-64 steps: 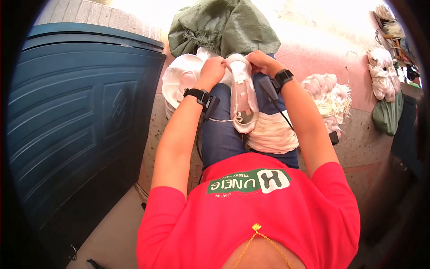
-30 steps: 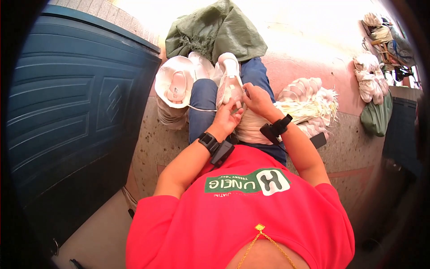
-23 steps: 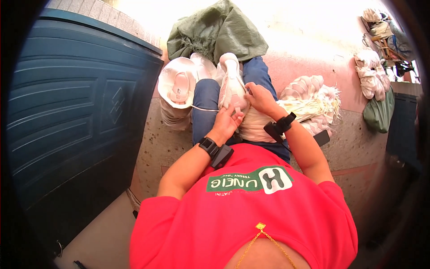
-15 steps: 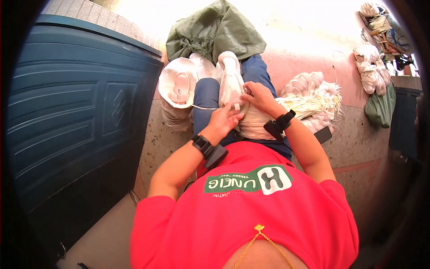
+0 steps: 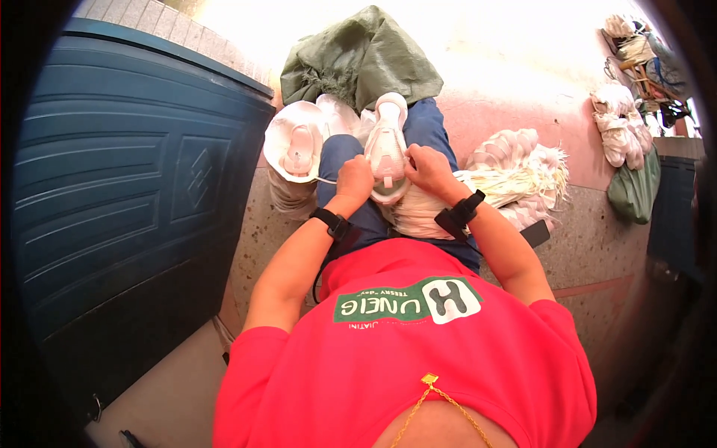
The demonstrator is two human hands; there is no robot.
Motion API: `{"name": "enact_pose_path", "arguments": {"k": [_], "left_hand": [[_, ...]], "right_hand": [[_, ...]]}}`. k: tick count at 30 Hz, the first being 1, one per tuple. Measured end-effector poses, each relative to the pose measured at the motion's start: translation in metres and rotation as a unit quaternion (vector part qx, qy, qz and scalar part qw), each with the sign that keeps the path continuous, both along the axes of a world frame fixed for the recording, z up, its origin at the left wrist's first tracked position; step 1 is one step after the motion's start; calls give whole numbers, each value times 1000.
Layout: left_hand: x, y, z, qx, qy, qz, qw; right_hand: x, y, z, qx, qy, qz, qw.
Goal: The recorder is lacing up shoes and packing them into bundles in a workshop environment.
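Note:
A white-pink sneaker (image 5: 387,149) rests upright on my lap between my thighs, its tongue tab facing me. At its left edge my left hand (image 5: 355,179) is closed, and a thin white shoelace (image 5: 326,180) sticks out from it toward the left. My right hand (image 5: 431,170) is bent in a pinch against the sneaker's right edge; what its fingertips hold is too small to make out.
Beside my left knee stands a white container (image 5: 273,149) with a shoe part inside. Past my knees lies a green woven sack (image 5: 366,60). To my right are bundled pale laces (image 5: 500,183) and shoes (image 5: 508,145). A blue panelled door (image 5: 97,179) borders the left.
My hands have moved apart to either side of the sneaker. My left hand has closed from open fingers. The lace stretched to the left now shows only a short end.

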State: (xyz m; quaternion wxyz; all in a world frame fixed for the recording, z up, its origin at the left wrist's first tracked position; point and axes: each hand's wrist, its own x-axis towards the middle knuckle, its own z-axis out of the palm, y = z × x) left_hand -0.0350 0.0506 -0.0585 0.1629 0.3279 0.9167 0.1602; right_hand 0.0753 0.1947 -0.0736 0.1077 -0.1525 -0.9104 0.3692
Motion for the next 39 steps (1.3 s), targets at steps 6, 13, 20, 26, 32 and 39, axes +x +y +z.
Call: {"name": "enact_pose_path", "arguments": {"k": [6, 13, 20, 26, 32, 39], "left_hand": [[3, -7, 0, 29, -16, -3, 999], [1, -4, 9, -2, -23, -30, 999], [-17, -23, 28, 152, -34, -101, 983], [18, 22, 33, 141, -127, -291, 938], [64, 47, 32, 74, -164, -389, 904], [69, 47, 24, 50, -97, -421, 900]], "right_hand": [[0, 0, -2, 39, 1, 30, 999], [3, 6, -7, -61, 18, 36, 997], [59, 65, 68, -150, -41, -95, 983], [116, 61, 76, -194, -87, -135, 968], [127, 26, 45, -80, -32, -60, 994], [115, 25, 44, -5, -33, -1, 999]]}}
